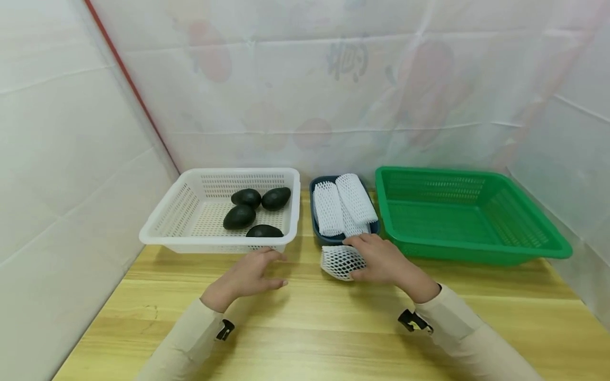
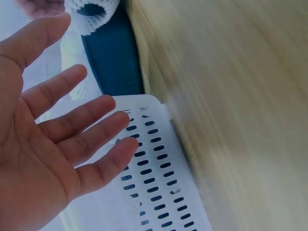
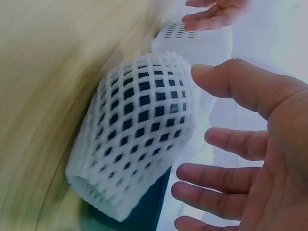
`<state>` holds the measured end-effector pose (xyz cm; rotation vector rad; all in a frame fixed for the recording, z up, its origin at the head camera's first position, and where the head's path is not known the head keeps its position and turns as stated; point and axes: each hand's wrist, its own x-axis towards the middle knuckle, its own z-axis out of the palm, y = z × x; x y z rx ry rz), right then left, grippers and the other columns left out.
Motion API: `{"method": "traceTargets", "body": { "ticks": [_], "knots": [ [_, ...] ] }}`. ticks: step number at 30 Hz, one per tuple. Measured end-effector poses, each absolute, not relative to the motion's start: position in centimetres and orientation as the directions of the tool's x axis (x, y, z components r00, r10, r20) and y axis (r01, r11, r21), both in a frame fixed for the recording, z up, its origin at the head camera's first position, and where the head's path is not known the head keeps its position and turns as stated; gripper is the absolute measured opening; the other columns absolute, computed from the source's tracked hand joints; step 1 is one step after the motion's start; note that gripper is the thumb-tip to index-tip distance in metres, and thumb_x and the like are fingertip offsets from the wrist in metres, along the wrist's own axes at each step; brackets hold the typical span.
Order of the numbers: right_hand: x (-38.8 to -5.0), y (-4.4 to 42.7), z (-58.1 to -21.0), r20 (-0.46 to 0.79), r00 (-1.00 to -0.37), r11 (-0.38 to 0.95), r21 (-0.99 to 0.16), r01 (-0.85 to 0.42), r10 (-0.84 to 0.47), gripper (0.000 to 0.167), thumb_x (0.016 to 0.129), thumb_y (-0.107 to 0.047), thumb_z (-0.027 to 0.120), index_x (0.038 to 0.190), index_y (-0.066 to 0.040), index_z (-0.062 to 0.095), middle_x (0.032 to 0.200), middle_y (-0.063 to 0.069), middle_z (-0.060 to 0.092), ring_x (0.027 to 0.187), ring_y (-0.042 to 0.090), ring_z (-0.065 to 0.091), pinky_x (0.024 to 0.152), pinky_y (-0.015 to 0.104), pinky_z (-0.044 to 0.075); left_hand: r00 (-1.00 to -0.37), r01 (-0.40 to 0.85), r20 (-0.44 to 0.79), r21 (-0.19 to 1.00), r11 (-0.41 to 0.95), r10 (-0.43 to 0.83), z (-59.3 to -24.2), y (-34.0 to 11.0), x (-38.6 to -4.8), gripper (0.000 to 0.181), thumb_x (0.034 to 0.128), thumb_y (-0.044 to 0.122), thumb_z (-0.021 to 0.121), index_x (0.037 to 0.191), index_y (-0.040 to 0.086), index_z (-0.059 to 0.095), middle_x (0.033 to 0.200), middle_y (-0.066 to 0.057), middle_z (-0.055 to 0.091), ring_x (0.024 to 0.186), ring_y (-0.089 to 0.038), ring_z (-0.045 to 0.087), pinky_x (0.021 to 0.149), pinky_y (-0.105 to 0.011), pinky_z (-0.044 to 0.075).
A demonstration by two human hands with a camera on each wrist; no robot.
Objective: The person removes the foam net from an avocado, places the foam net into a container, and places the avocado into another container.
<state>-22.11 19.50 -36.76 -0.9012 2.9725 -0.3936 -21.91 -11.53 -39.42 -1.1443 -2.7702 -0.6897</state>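
An avocado in a white foam net sleeve [image 1: 340, 262] lies on the table in front of the small navy tray [image 1: 329, 241]. Dark skin shows through the mesh in the right wrist view, and one sleeve end gapes. My right hand [image 1: 381, 260] is at the sleeve's right side; its thumb tip is close to the mesh, and its fingers [image 3: 226, 180] are spread without curling round it. My left hand [image 1: 248, 275] hovers before the white basket [image 1: 178, 241], its palm bare and fingers [image 2: 91, 118] loosely extended. Several dark avocados [image 1: 240, 217] lie in that basket.
Folded white foam net sleeves [image 1: 329, 209] fill the navy tray between the two baskets. A green basket [image 1: 476, 251] with nothing visible inside stands at the right. Pale sheeting [image 1: 305, 106] hangs behind and at both sides of the wooden table [image 1: 305, 338].
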Motion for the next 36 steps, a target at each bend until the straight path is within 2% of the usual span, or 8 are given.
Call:
{"method": "traceTargets", "body": {
  "ticks": [5,9,13,16,24,29,36],
  "knots": [
    [-21.9,19.6,-37.0,0.080,-0.824,0.789,-0.250,-0.561,-0.561,0.057,0.074,-0.030,0.078,0.121,-0.007,0.055,0.120,0.015,0.054,0.110,0.034,0.049,0.081,0.050,0.044,-0.723,0.680,0.220,0.390,0.620,0.655,-39.8,-11.1,-21.8,0.045,0.0780,0.029,0.075,0.112,0.001,0.063,0.107,-0.007,0.061,0.098,-0.022,0.057,0.082,-0.037,0.047],
    [-21.8,19.8,-36.9,0.065,-0.832,0.775,-0.330,-0.539,-0.551,0.058,0.075,-0.028,0.077,0.123,-0.006,0.054,0.123,0.016,0.052,0.114,0.036,0.047,0.086,0.051,0.042,-0.715,0.681,0.200,0.417,0.602,0.670,-40.1,-10.4,-21.8,0.047,0.0798,0.029,0.073,0.116,0.000,0.062,0.110,-0.011,0.061,0.100,-0.023,0.056,0.084,-0.037,0.046],
    [-21.8,20.2,-36.8,0.047,-0.835,0.759,-0.392,-0.520,-0.548,0.057,0.076,-0.026,0.077,0.124,-0.005,0.054,0.123,0.017,0.051,0.114,0.037,0.046,0.088,0.051,0.040,-0.712,0.681,0.211,0.441,0.585,0.670,-40.1,-9.2,-22.1,0.044,0.0820,0.028,0.071,0.115,0.001,0.062,0.109,-0.009,0.062,0.101,-0.023,0.055,0.086,-0.038,0.044],
    [-21.9,20.5,-37.0,0.053,-0.833,0.753,-0.397,-0.524,-0.551,0.056,0.076,-0.026,0.077,0.122,-0.004,0.055,0.122,0.015,0.053,0.113,0.037,0.046,0.089,0.051,0.040,-0.721,0.667,0.207,0.464,0.583,0.661,-40.0,-8.4,-22.3,0.041,0.0826,0.028,0.070,0.114,0.004,0.063,0.109,-0.005,0.062,0.102,-0.021,0.055,0.087,-0.037,0.043],
    [-22.1,22.1,-37.8,0.063,-0.835,0.740,-0.431,-0.516,-0.546,0.054,0.076,-0.022,0.077,0.121,0.000,0.055,0.119,0.016,0.055,0.111,0.036,0.049,0.088,0.050,0.041,-0.713,0.665,0.195,0.494,0.560,0.674,-40.3,-6.5,-23.4,0.038,0.0834,0.022,0.070,0.114,0.001,0.062,0.110,-0.007,0.063,0.098,-0.024,0.057,0.084,-0.038,0.044],
    [-22.2,23.0,-38.6,0.056,-0.835,0.749,-0.411,-0.519,-0.548,0.054,0.076,-0.020,0.077,0.121,0.000,0.055,0.117,0.016,0.056,0.107,0.034,0.052,0.085,0.048,0.043,-0.698,0.669,0.189,0.514,0.537,0.690,-40.4,-5.2,-24.0,0.033,0.0846,0.014,0.067,0.115,0.001,0.062,0.111,-0.010,0.063,0.095,-0.026,0.060,0.081,-0.036,0.047],
    [-22.1,24.0,-39.2,0.063,-0.825,0.745,-0.397,-0.536,-0.561,0.054,0.075,-0.017,0.077,0.120,0.001,0.054,0.116,0.016,0.057,0.104,0.032,0.053,0.083,0.047,0.044,-0.721,0.631,0.165,0.556,0.540,0.673,-40.6,-4.2,-24.6,0.031,0.0851,0.006,0.063,0.115,0.000,0.061,0.110,-0.012,0.062,0.095,-0.025,0.060,0.081,-0.032,0.047]
  ]
}}
